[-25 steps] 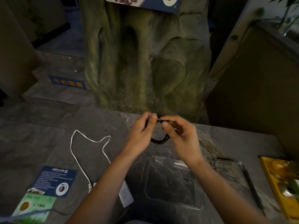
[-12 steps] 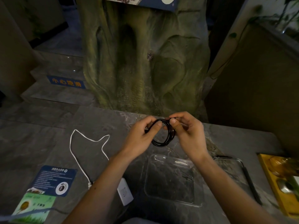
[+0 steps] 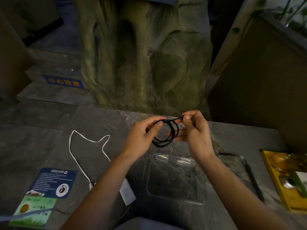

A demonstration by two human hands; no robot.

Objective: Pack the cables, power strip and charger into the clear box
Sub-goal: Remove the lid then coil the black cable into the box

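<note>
Head view: your left hand (image 3: pixel 141 136) and right hand (image 3: pixel 196 136) meet above the grey stone table (image 3: pixel 49 146), a little past the frame's centre toward 12 o'clock. Between them hangs the black cable (image 3: pixel 161 144), wound into a small coil of several loops and lifted clear of the table. Your left fingers (image 3: pixel 160 124) are narrow, thumb and forefinger pinching the coil at its 10 o'clock edge. Your right thumb and forefinger pinch the cable's loose end at the coil's 1 o'clock, while your other right fingers (image 3: pixel 176 138) lie straighter behind the loops.

The clear box (image 3: pixel 174 157) sits open on the table at 6 o'clock from the coil, just under your right wrist. Whether anything lies inside it, you cannot tell. At 9 o'clock from the box, the white charger (image 3: pixel 127 193) rests partly under your left forearm. The white cable (image 3: pixel 88 140) snakes loosely away from it toward 11 o'clock. At 3 o'clock from the box lies a second clear piece (image 3: pixel 232 161), and beyond that a yellow tray (image 3: pixel 274 180). Two leaflets (image 3: pixel 53 181) lie at the frame's 8 o'clock.
</note>
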